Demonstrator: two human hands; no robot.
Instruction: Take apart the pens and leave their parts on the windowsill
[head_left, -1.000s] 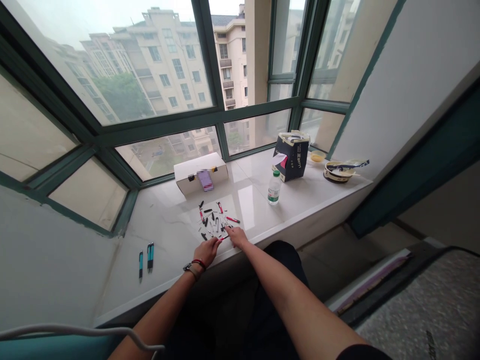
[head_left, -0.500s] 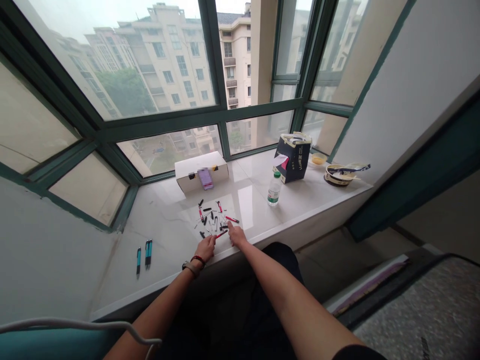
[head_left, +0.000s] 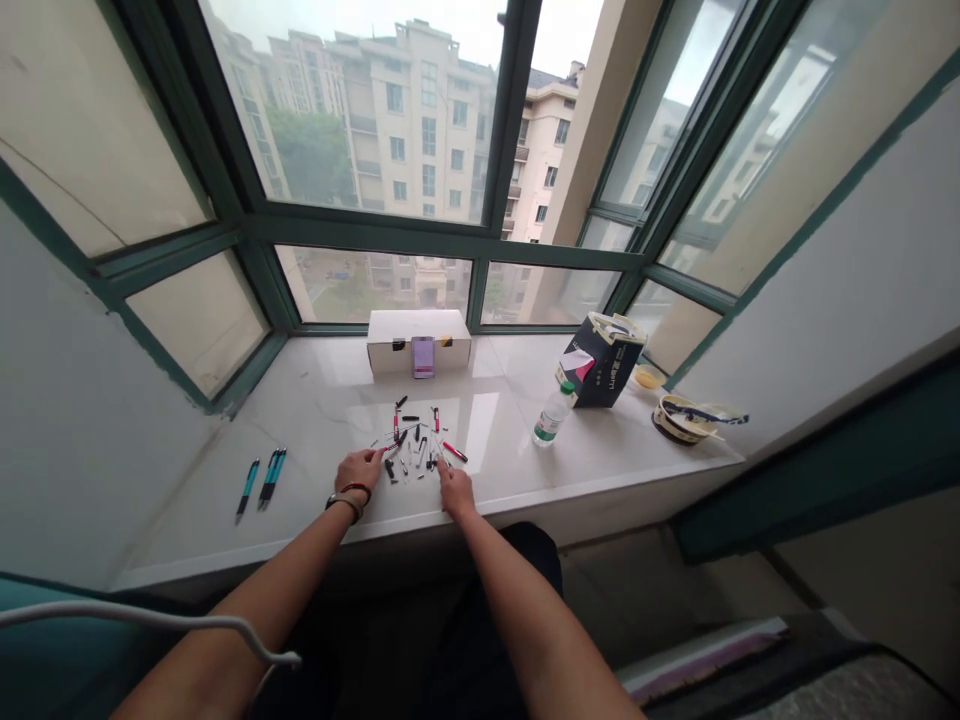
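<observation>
Several small pen parts (head_left: 420, 440), black, red and white, lie scattered on the white stone sill (head_left: 322, 420). My left hand (head_left: 358, 470) rests at the left edge of the scatter, fingers curled around a red piece that sticks out toward the pile. My right hand (head_left: 454, 488) sits at the near right of the scatter, its fingers reaching into the parts; what they pinch is too small to make out. A red pen barrel (head_left: 454, 452) lies just beyond my right hand.
Three teal pens (head_left: 262, 478) lie at the sill's left. A white box (head_left: 418, 341) stands at the back by the window. To the right are a water bottle (head_left: 550, 415), a dark carton (head_left: 602, 360) and a bowl (head_left: 684, 418).
The view has swung left and tilted. My left hand has shifted left along the pile with the red piece; my right hand has stayed at the near edge of the parts.
</observation>
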